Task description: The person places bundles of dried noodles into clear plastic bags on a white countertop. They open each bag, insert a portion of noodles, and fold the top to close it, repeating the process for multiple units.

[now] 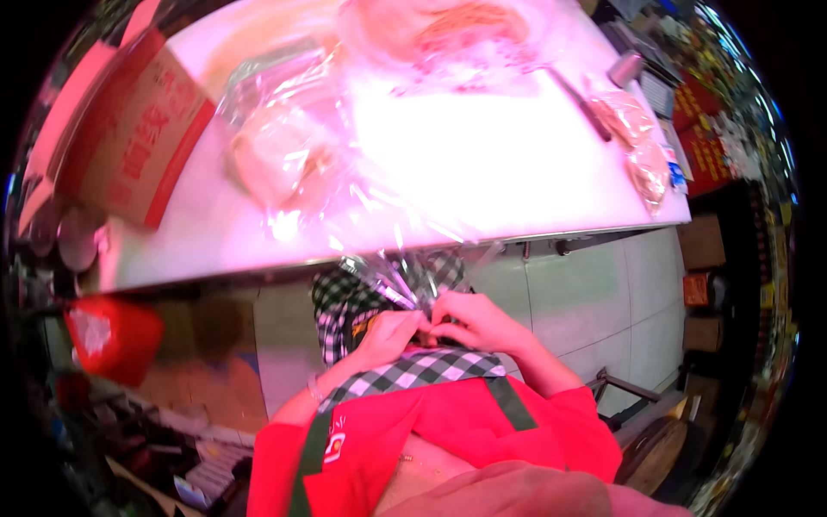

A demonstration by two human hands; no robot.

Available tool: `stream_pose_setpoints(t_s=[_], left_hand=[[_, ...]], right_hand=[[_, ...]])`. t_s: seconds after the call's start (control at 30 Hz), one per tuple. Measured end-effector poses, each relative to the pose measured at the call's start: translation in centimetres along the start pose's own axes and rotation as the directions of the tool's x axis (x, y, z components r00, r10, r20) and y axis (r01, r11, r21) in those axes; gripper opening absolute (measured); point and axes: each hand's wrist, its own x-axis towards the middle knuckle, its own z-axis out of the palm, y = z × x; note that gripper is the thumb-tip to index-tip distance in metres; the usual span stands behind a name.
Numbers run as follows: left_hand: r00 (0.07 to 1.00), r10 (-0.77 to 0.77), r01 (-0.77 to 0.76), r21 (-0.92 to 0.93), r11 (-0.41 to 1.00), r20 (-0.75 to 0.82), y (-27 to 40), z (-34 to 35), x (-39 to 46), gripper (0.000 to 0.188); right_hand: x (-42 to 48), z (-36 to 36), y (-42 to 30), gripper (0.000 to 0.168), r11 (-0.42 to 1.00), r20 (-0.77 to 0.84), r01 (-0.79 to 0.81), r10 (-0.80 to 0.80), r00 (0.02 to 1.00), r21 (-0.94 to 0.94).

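Close to my body, below the table's front edge, my left hand (391, 336) and my right hand (468, 320) meet with fingertips together, pinching a gathered part of a clear plastic bag (400, 278). The crinkled film fans out from my fingers towards the table. Up and to the left, a pale, rounded lump (278, 158) lies on the white tabletop under or inside clear film; glare hides which. Behind it rests another clear plastic package (278, 71). A green-and-white checked apron (420, 378) shows just beneath my hands.
A cardboard box (139, 129) stands at the table's left. On the right lie a knife (581, 106) and bagged pale food (623, 116). Reddish bits (471, 64) are spread at the back of the white table (581, 194). A red bag (116, 336) is at lower left.
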Motion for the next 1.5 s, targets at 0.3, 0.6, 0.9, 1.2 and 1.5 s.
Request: stream_pose_setpoints(t_s=[0.3,0.6,0.9,1.2,1.5], left_hand=[[0.997,-0.017,0.015,-0.020,1.000,-0.072,-2.2,-0.4,0.1,0.038],[0.966,-0.245,0.230,-0.163,0.960,-0.080,-0.4,0.2,-0.1,0.037],[0.985,-0.115,0.109,-0.052,0.993,-0.125,0.2,0.6,0.2,0.036],[0.989,-0.079,0.076,-0.026,0.997,-0.123,-0.7,0.3,0.8,0.036],[0.994,0.045,-0.047,0.022,0.999,0.098,-1.5,-1.3,1.4,0.026]], right_hand=[[0.4,0.4,0.8,0.013,0.987,0.030,0.162,-0.161,0.986,-0.014],[-1.1,0.2,3.1,0.004,0.918,-0.209,0.113,-0.033,0.977,0.381],[-0.1,1.2,2.1,0.008,0.975,-0.077,0.155,-0.144,0.987,0.160],[-0.1,1.5,3.2,0.008,0.985,-0.085,0.087,-0.076,0.994,0.146],[-1.7,-0.4,5.7,0.007,0.832,-0.259,0.064,0.098,0.961,0.551]])
